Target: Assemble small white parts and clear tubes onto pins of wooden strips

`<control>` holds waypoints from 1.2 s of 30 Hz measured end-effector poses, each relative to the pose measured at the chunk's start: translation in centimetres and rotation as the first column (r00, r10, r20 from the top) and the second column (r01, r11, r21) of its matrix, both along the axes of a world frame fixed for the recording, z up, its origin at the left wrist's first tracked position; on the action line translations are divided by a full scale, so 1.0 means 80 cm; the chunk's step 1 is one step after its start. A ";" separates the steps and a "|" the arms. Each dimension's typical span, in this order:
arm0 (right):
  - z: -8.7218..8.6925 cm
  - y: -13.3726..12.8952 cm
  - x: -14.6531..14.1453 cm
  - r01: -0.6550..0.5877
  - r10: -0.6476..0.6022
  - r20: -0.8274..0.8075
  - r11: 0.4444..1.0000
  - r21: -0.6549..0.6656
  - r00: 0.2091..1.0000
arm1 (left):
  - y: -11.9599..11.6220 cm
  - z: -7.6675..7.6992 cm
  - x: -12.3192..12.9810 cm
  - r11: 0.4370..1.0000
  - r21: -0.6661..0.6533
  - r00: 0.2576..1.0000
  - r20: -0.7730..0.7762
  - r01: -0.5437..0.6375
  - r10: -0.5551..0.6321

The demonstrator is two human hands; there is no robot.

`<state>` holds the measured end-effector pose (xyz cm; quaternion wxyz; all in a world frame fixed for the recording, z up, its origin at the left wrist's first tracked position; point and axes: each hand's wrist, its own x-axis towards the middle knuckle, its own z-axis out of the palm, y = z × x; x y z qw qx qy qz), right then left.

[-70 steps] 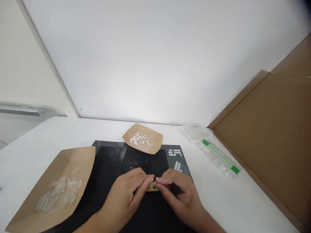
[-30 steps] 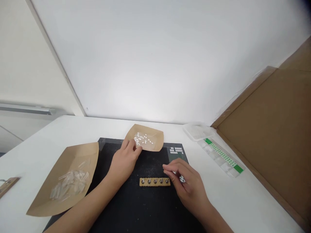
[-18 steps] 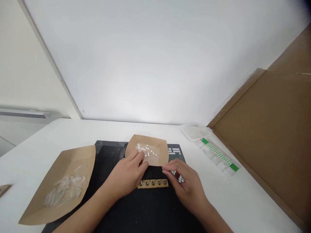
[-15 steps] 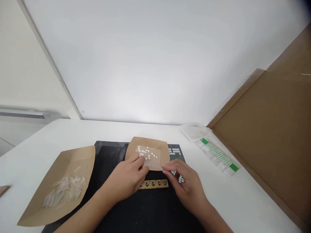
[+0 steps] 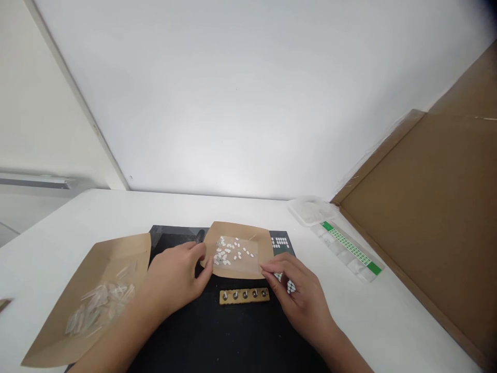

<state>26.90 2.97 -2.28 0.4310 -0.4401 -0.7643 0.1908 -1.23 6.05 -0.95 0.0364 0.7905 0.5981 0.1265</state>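
A small brown paper tray [image 5: 236, 228] holds many tiny white oval pieces [image 5: 223, 256] on a clear sheet. At its left edge is my left hand [image 5: 176, 274], thumb and forefinger curved apart, with nothing visible between them. My right hand [image 5: 301, 295] has thumb and forefinger pinched together at the tray's lower right corner; what they hold, if anything, is too small to make out. Just below the tray lies a narrow yellowish strip [image 5: 230, 300] with several round metal parts set in a row.
A larger brown tray [image 5: 83, 264] with clear plastic pieces stands left. Under the small tray is a black mat [image 5: 221, 336]. Right are a clear compartment case with a green label [image 5: 349, 247], a translucent lid [image 5: 310, 210] and a tall cardboard panel [image 5: 435, 207].
My left hand has moved left from over the white pieces to the tray's left edge, uncovering more pieces and the strip's left end. The small tray has shifted slightly right and down.
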 end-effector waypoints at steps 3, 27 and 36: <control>-0.002 0.000 0.001 0.006 -0.006 0.003 1.000 -0.006 1.000 | -0.003 0.013 -0.001 0.979 -0.117 0.984 -0.088 -0.167 0.158; -0.012 0.008 0.006 0.137 -0.144 -0.038 0.980 -0.144 0.989 | -0.003 -0.003 -0.014 0.913 -0.281 0.942 -0.243 -0.297 0.231; -0.014 0.012 0.009 0.144 -0.149 -0.043 0.985 -0.098 0.988 | 0.009 -0.011 -0.038 0.911 -0.272 0.942 -0.217 -0.310 0.255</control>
